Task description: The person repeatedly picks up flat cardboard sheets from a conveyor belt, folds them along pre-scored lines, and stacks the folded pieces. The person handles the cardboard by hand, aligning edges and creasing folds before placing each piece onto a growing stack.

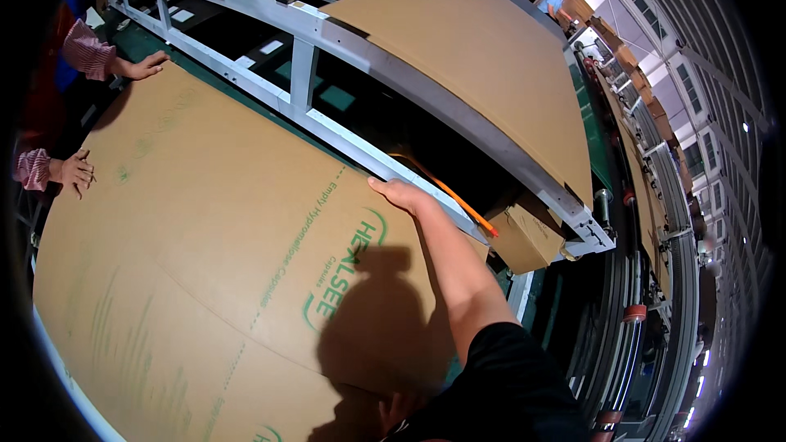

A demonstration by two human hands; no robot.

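Note:
A large brown cardboard sheet (205, 213) with green print lies before me, crossed by faint crease lines. My right hand (397, 192) grips its edge beside the white metal frame, thumb on top and the other fingers hidden. Low in the picture, my left hand (396, 411) is at the sheet's near part, in deep shadow; its fingers are too dim to read. At the sheet's left end, a co-worker in pink checked sleeves has one hand (147, 65) at the upper corner and another hand (75, 172) lying on the left edge.
Along the sheet runs the white metal frame (303, 74), with another cardboard sheet (483, 49) on top. Beneath it sit a cardboard box (524, 237) and an orange hose (458, 200). Conveyor rails (630, 311) stand at right. Another person (555, 2) is far off.

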